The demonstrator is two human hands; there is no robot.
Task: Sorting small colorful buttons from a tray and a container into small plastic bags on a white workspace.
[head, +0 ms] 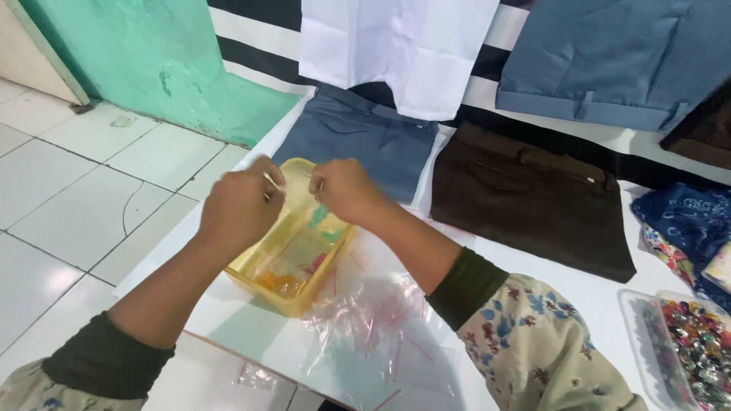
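My left hand (242, 204) and my right hand (344, 190) are raised close together over a yellow plastic tub (266, 281). Their fingertips pinch a thin, pale item between them, too blurred to name. A small green piece (318, 215) hangs just under my right fingers. Inside the tub lie orange, green and pink bits. A clear plastic bag (377, 323) with red markings lies crumpled on the white surface (579, 293) right of the tub.
Folded trousers lie beyond the tub: blue-grey (365, 141), brown (533, 198) and another blue pair (617, 61), plus a white cloth (396, 46). A clear box of colourful shiny pieces (697, 350) sits at the right edge. White tiled floor (76, 190) spreads left.
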